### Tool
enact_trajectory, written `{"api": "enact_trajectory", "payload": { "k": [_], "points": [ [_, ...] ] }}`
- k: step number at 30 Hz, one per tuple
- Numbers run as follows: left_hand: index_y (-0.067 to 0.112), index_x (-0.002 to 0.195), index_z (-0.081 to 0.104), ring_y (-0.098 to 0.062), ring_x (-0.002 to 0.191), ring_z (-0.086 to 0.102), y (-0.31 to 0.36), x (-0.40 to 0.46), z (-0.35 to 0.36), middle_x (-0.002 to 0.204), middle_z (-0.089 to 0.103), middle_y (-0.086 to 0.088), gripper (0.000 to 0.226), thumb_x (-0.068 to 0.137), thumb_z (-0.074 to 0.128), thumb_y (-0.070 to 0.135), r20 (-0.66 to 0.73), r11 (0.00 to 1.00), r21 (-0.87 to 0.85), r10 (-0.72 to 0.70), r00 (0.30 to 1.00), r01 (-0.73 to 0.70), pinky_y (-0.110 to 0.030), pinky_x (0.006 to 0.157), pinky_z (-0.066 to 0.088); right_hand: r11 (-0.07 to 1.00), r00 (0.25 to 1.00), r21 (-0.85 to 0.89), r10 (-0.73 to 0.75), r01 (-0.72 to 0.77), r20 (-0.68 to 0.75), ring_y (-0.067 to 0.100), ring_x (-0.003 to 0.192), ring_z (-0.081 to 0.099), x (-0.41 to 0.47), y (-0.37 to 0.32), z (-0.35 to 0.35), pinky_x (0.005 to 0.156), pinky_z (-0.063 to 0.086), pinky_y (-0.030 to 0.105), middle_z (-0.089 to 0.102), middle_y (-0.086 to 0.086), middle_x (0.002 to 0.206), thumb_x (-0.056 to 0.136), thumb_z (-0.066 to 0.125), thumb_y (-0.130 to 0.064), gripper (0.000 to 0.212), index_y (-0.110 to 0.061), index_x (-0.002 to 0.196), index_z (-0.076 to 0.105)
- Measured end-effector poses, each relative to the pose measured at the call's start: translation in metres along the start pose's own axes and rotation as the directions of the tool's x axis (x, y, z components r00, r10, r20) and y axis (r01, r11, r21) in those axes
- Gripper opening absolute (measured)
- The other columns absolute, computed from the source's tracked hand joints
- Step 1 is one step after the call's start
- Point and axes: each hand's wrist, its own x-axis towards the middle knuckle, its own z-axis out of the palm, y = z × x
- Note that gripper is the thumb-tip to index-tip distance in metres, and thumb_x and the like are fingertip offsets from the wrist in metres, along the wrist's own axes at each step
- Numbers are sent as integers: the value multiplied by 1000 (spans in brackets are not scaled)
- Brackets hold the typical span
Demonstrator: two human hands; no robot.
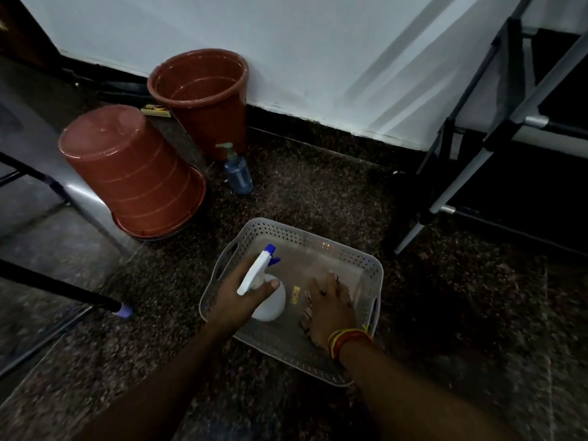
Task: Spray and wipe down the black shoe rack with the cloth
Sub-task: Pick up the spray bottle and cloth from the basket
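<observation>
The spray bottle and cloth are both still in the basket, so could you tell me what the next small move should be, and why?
Probably lift both out together. The left hand already wraps the spray bottle, and the right hand lies on the cloth inside the grey basket. The shoe rack stands off to the right, unwiped.

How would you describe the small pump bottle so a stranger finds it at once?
Look along the white wall to the upright brown bucket. The pump bottle stands on the floor at its foot. It is small, clear blue, unlike the white spray bottle.
</observation>
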Motion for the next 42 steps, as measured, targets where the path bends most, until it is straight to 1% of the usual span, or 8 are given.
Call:
{"api": "enact_trajectory", "payload": {
  "k": [6, 10, 17, 24, 27, 29, 33, 42],
  "points": [
    [13, 121, 64, -6, 99, 66, 2, 3, 8, 108, 71, 2, 40, 82, 70, 21, -41, 1000, -25, 8, 999, -9, -20, 78, 51, 998, 996, 50, 29, -33, 85, 43, 144, 6, 5, 7, 5, 116, 22, 49, -22, 14, 157, 93, 53, -34, 69, -33, 150, 14],
    [11, 105, 69, -12, 82, 67, 2, 7, 17, 91, 72, -9, 29, 81, 64, 26, -95, 1000, -26, -9, 995, 7, -22, 69, 51, 996, 996, 88, 6, -13, 87, 38, 145, 6, 8, 4, 13, 118, 16, 49, -2, 12, 160, 92, 54, -30, 60, -28, 146, 29],
    [37, 110, 62, -8, 95, 69, 24, 18, 26, 101, 71, 9, 32, 80, 61, 26, -105, 998, -63, -24, 994, 17, -22, 83, 54, 992, 999, 118, -50, 47, 18, 34, 118, 43, 2, 14, -14, 103, 37, 37, 33, 7, 140, 89, 55, -23, 43, -20, 131, 48],
    [29, 105, 60, -28, 81, 69, 94, 34, 32, 90, 69, -16, 29, 79, 56, 18, -145, 995, -35, 88, 985, -94, -45, 74, 57, 955, 982, 254, -115, 151, -151, 25, 122, 50, -5, 15, -80, 102, 43, 37, 44, 3, 135, 92, 52, -34, 39, -21, 129, 53],
    [37, 102, 56, -22, 70, 68, 139, 45, 36, 89, 65, -16, 36, 85, 55, 5, -149, 987, -26, 151, 977, -157, -37, 62, 56, 935, 953, 302, -96, 186, -288, 26, 107, 55, -9, 14, -123, 88, 47, 35, 46, 3, 122, 91, 51, -28, 29, -22, 118, 58],
    [23, 100, 60, -22, 61, 67, 172, 52, 40, 87, 63, -22, 37, 86, 51, -10, -121, 980, -27, 190, 974, -195, -28, 56, 53, 932, 930, 315, -56, 178, -362, 28, 103, 54, -15, 14, -151, 83, 47, 33, 45, 5, 119, 91, 50, -26, 26, -22, 115, 58],
    [21, 90, 62, -22, 51, 63, 223, 59, 52, 71, 63, -30, 29, 78, 49, -2, -115, 975, -25, 215, 970, -220, -27, 51, 51, 923, 894, 347, 4, 169, -448, 29, 108, 52, -25, 17, -199, 87, 45, 33, 44, 5, 124, 93, 47, -26, 29, -25, 120, 55],
    [2, 88, 65, -22, 48, 61, 293, 88, 63, 58, 64, -18, 21, 78, 48, -6, -166, 994, -38, 98, 981, -106, -29, 49, 47, 907, 807, 384, 94, 172, -584, 33, 120, 46, -30, 18, -269, 101, 42, 38, 37, 10, 140, 91, 49, -27, 42, -21, 133, 48]
  ]
}}
